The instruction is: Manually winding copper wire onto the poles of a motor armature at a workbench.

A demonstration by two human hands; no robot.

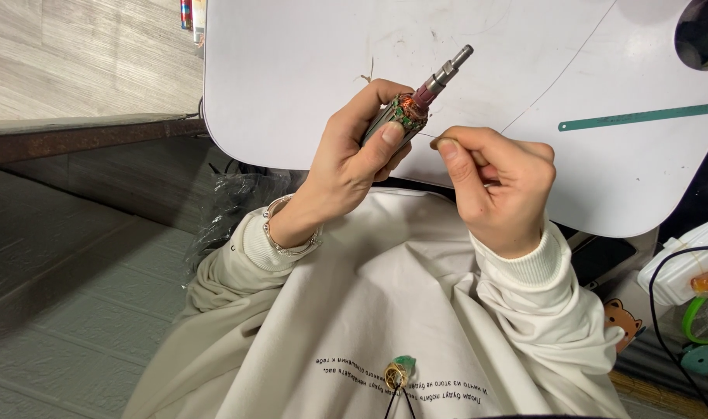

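Observation:
My left hand [352, 159] grips a small motor armature [409, 109], a grey laminated core with copper windings, green insulation and a steel shaft [449, 70] pointing up and right. My right hand [497, 182] is just to the right of it, with thumb and fingers pinched on a thin wire [425, 135] that runs to the windings. Both hands are held above my lap in front of a white table [307, 70]. I wear a cream sweatshirt and a bracelet on the left wrist.
A teal ruler [641, 116] lies on the white table at the right. A white plastic device [683, 268] with a black cable sits at the lower right, beside green objects. A black plastic bag [233, 206] lies on the grey floor under the table's edge.

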